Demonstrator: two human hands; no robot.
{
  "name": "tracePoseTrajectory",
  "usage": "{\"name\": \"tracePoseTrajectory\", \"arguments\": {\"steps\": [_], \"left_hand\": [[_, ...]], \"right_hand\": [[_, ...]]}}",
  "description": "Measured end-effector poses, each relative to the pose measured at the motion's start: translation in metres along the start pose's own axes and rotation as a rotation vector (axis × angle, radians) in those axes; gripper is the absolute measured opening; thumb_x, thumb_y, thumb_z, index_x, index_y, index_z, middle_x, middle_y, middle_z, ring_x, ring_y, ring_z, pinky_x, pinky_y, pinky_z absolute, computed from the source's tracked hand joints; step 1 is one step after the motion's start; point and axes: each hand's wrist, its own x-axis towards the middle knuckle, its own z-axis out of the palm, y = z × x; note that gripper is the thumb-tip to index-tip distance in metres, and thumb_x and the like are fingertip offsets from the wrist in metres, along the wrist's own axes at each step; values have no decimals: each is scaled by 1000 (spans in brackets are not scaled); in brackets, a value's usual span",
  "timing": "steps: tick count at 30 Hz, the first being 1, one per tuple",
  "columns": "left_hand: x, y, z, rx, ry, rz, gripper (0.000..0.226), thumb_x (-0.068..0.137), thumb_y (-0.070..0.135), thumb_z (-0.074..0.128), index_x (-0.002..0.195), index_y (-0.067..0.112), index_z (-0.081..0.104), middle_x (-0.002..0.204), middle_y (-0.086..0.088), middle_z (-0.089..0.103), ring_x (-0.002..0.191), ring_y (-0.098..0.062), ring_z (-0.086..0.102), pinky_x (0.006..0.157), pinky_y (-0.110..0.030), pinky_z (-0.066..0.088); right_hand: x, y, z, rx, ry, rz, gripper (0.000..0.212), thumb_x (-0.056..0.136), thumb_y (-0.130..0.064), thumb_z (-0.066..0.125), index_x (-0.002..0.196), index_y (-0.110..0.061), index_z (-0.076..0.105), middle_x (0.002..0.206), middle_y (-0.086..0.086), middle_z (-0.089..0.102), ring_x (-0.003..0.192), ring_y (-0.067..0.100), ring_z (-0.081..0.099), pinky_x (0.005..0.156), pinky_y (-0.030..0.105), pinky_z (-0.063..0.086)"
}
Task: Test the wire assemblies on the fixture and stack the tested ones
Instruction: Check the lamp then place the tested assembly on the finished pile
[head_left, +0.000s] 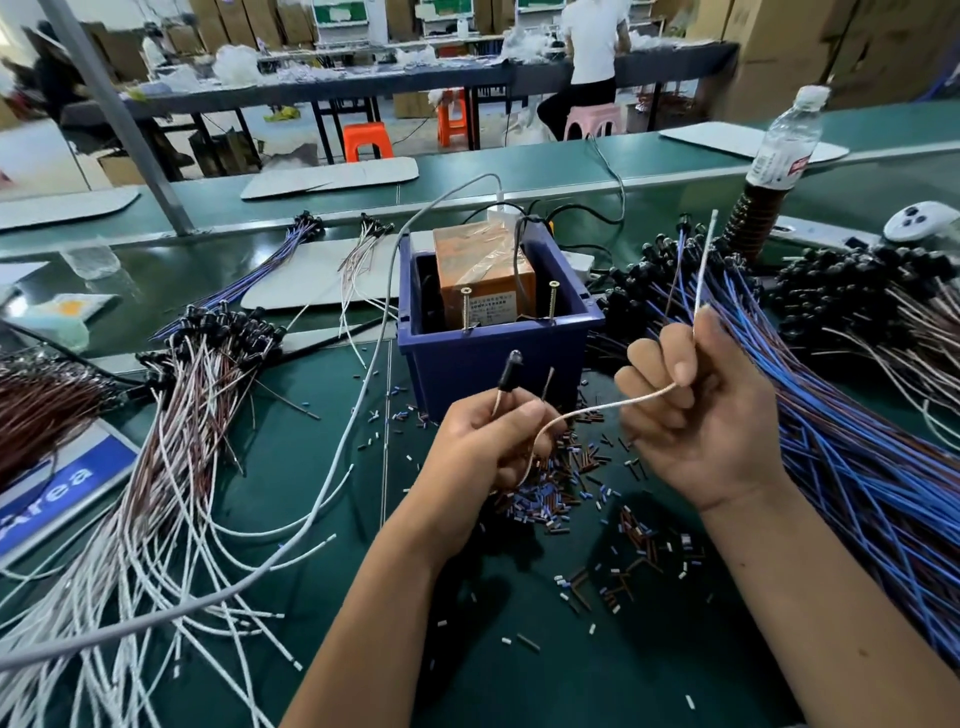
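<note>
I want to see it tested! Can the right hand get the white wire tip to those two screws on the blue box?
Probably yes. The right hand grips the white wire, and nothing stands between it and the two screws on the blue box.

Two bare hands: left hand (485, 441), right hand (696, 410). Bare forearms, no sleeves, gloves, rings or watch visible.

Both hands hold one wire assembly (613, 405) above the green counter (322, 519): the left hand (488, 441) pinches its black-capped end, the right hand (696, 415) grips its white lead, before a blue bin (498, 353) at frame centre, wire bundles (171, 415) lower left.
</note>
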Motion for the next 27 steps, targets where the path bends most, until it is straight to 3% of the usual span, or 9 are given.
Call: {"name": "tracePoseTrajectory", "arguments": {"steps": [2,6,11,14,17,19,21,23,27], "left_hand": [[2,-3,0,31,84,27,18,97,18,62,86,16,76,75,-5,68,53,-4,46,48,-13,36],[4,-2,2,11,249,133,19,102,12,61,91,16,76,80,-5,74,52,1,50,50,-11,38],[2,4,-1,-219,160,197,20,102,19,58,101,4,71,68,7,63,48,-3,32,49,-15,32],[0,7,0,-274,66,192,17,103,10,54,96,0,66,108,-18,76,47,1,38,47,-11,38],[-1,9,2,-228,36,172,18,101,15,58,93,7,73,115,-19,75,48,0,41,45,-12,36],[-1,9,2,-232,56,126,19,97,18,61,90,11,77,107,-16,77,58,-6,54,50,-14,41],[-1,9,-1,-271,67,56,17,91,21,64,86,15,79,97,-12,78,70,-15,52,54,-19,37],[-1,10,-5,-335,13,1,16,89,21,65,84,14,78,89,-8,76,60,-9,40,52,-17,29],[-2,10,-8,-379,-157,-82,14,91,19,65,83,12,74,83,-7,70,43,2,27,37,-8,25]], "right_hand": [[-1,0,-1,-26,6,5,50,103,-35,39,60,-14,52,56,-3,23,49,9,18,41,24,13],[-2,1,-2,-161,-69,90,46,102,-30,44,61,-11,53,55,0,31,48,11,23,42,25,19],[-4,14,0,-617,-138,237,48,98,-42,61,68,-5,65,53,17,31,46,27,23,47,41,11],[-3,22,1,-791,-137,319,51,94,-50,58,69,-7,71,48,11,44,41,20,31,43,27,19],[-4,27,4,-798,-188,390,51,95,-51,57,72,-9,74,50,5,52,38,15,38,39,20,28],[-5,28,5,-807,-226,421,54,96,-55,58,72,-9,74,52,6,54,38,15,41,39,19,30],[-4,29,6,-736,-216,400,62,96,-62,59,73,-6,71,51,7,52,38,14,41,38,19,30],[-1,29,6,-603,-83,335,64,94,-66,57,75,-6,70,51,7,50,37,14,39,38,18,28],[5,29,4,-498,161,215,44,96,-53,54,93,-14,74,67,8,56,45,13,42,40,20,31]]}}
